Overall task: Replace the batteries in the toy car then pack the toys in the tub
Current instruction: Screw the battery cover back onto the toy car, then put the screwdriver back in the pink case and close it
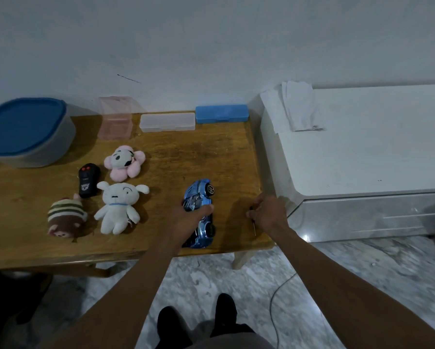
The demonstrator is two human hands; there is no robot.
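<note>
A blue toy car (198, 195) lies on the wooden table (191, 152) near its front right. My left hand (190, 219) grips the car around its middle. My right hand (268, 212) rests near the table's right edge, closed on a thin screwdriver (253, 226) whose shaft points toward me. A grey tub with a blue lid (22, 129) stands at the back left. Left of the car lie a white plush dog (118, 207), a pink flower plush (124, 161), a striped brown plush (65, 216) and a black remote (88, 180).
Against the wall stand a pink clear box (115, 117), a clear flat case (167, 121) and a blue flat case (221, 113). A white cabinet (362, 152) with folded paper (294, 107) on it sits right of the table. A cable (276, 298) runs over the marble floor.
</note>
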